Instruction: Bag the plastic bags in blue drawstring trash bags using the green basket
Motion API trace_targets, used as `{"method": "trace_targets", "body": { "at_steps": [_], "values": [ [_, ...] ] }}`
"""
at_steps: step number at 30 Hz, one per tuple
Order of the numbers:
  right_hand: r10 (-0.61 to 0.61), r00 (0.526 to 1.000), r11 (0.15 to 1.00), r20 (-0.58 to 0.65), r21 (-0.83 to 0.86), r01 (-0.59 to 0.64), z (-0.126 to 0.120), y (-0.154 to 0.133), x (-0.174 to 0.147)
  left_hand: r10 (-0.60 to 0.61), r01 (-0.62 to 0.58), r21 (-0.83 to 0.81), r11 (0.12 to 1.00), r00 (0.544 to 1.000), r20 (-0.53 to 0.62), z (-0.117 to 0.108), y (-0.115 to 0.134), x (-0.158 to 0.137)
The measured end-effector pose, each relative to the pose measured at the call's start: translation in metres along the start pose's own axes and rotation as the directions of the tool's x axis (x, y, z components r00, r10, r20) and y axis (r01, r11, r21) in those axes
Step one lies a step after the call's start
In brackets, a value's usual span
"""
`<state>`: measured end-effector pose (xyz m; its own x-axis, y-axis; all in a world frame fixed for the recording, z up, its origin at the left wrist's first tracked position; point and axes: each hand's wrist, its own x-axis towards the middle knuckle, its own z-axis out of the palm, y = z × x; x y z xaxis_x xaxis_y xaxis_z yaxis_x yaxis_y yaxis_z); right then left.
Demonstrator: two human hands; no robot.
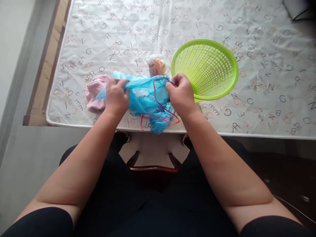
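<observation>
A thin blue plastic bag (pixel 145 90) with a red drawstring (pixel 155 93) stretches between my two hands near the front edge of the mattress. My left hand (pixel 116 95) grips its left part, fingers closed over the plastic. At the right end, my right hand (pixel 181 92) pinches the gathered edge beside the red string. Loops of the string hang below, over a crumpled lower part of the bag. Just left of my left hand lies a folded pink cloth (pixel 96 95). A green mesh basket (pixel 234 74) rests on its side behind my right hand.
Behind the blue bag sits a crumpled white and orange plastic bag (pixel 156 65). The letter-printed mattress (pixel 266 62) spans the view, with a wooden frame (pixel 49 65) along its left side. A dark object (pixel 302 14) is at the far right corner.
</observation>
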<state>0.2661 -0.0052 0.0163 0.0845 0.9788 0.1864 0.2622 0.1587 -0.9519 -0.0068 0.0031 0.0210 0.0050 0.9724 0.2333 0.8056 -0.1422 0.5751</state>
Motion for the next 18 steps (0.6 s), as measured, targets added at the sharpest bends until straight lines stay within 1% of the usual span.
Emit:
{"method": "trace_targets", "body": {
  "at_steps": [2, 3, 6, 7, 8, 10, 11, 13, 15, 16, 17, 18],
  "values": [
    [-0.109, 0.994, 0.990, -0.031, -0.092, 0.105, -0.001, 0.002, -0.001, -0.019, 0.017, -0.043, 0.999, 0.999, -0.047, -0.011, 0.004, 0.002],
    [-0.149, 0.988, 0.982, -0.050, -0.124, 0.142, -0.001, -0.003, -0.004, -0.028, 0.024, -0.075, 0.997, 0.998, -0.056, -0.014, 0.006, 0.002],
    [-0.257, 0.960, 0.954, -0.109, -0.188, 0.234, 0.004, -0.038, -0.022, -0.033, 0.024, -0.180, 0.983, 0.998, -0.050, -0.016, 0.010, 0.001],
    [-0.303, 0.949, 0.937, -0.085, -0.209, 0.280, 0.007, -0.051, -0.029, -0.035, 0.023, -0.203, 0.979, 0.998, -0.054, -0.015, 0.011, 0.001],
    [-0.352, 0.935, 0.914, -0.033, -0.229, 0.336, 0.011, -0.062, -0.036, -0.039, 0.025, -0.212, 0.977, 0.997, -0.062, -0.014, 0.012, 0.002],
    [-0.401, 0.908, 0.875, 0.126, -0.243, 0.420, 0.020, -0.072, -0.046, -0.045, 0.030, -0.216, 0.976, 0.997, -0.067, -0.011, 0.015, 0.002],
    [-0.392, 0.895, 0.865, 0.215, -0.246, 0.438, 0.025, -0.070, -0.049, -0.041, 0.028, -0.230, 0.973, 0.998, -0.052, -0.010, 0.018, 0.002],
    [-0.305, 0.884, 0.869, 0.355, -0.277, 0.411, 0.035, -0.054, -0.049, -0.008, 0.009, -0.325, 0.946, 1.000, 0.005, -0.012, 0.026, -0.001],
    [-0.176, 0.891, 0.880, 0.419, -0.339, 0.334, 0.044, -0.032, -0.043, 0.087, -0.024, -0.459, 0.888, 0.989, 0.116, -0.019, 0.042, -0.009],
    [-0.128, 0.886, 0.883, 0.446, -0.355, 0.306, 0.048, -0.021, -0.039, 0.162, -0.041, -0.515, 0.856, 0.968, 0.190, -0.024, 0.052, -0.015],
    [-0.097, 0.869, 0.889, 0.485, -0.350, 0.294, 0.052, -0.013, -0.034, 0.257, -0.062, -0.540, 0.839, 0.920, 0.294, -0.031, 0.063, -0.022],
    [-0.083, 0.852, 0.896, 0.517, -0.335, 0.290, 0.056, -0.007, -0.030, 0.362, -0.095, -0.549, 0.830, 0.841, 0.401, -0.037, 0.073, -0.029]
  ]
}}
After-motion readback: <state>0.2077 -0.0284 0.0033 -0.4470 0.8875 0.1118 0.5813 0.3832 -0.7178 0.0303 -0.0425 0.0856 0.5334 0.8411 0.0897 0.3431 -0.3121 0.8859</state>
